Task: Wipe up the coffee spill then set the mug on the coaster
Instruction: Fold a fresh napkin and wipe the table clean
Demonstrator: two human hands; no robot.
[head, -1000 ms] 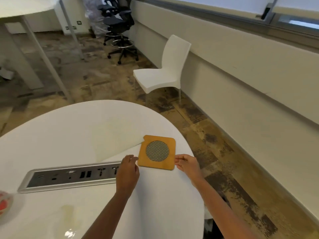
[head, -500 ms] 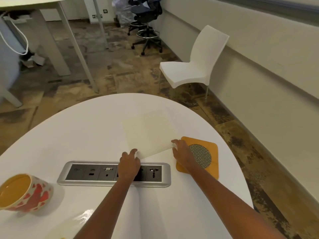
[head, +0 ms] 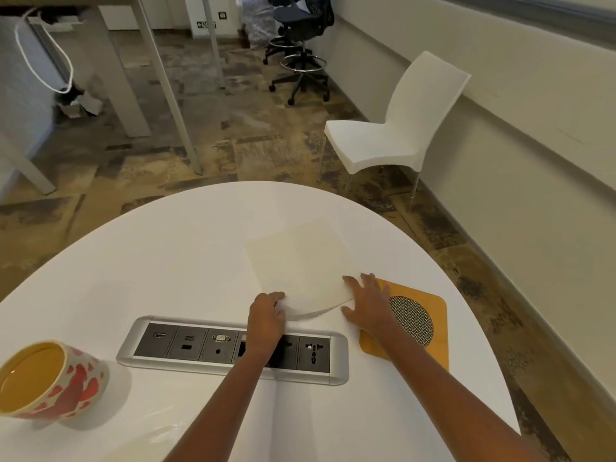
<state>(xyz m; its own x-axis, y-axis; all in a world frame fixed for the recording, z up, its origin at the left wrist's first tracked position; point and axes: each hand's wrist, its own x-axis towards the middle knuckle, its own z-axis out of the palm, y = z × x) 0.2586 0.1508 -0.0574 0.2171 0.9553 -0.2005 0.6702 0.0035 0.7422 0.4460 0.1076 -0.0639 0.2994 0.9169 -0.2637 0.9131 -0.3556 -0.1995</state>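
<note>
Just starting: pinching the cloth [head: 300,258] with left grip [head: 266,315], touching it with wide right grip [head: 370,303]; yet to wipe the spill [head: 156,435] or put mug [head: 50,381] on coaster [head: 411,320]

Left hand [head: 266,316] pinches the pale sheet [head: 300,258] at its near edge; right hand [head: 368,305] lies flat on coaster [head: 413,290].

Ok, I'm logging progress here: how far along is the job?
Nothing looks done yet. In hand: the left hand grips the near edge of the cream cloth, the right hand rests flat at its corner. Left: a wet sheen lies on the table near the mug, which stands apart from the coaster.
</note>
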